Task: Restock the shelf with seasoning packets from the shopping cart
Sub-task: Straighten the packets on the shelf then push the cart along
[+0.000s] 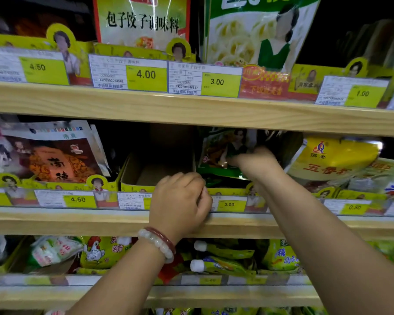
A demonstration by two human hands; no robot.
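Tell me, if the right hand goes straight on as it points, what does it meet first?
Probably the green seasoning packets in their slot; the right hand already touches them, though motion blur hides the exact contact.

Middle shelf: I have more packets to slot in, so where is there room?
The cardboard box looks empty, between the red packets and the green packets in the right hand. Right of that, yellow packets crowd the shelf.

Left hand (180, 201) curled, right hand (257, 161) seemingly pinching.
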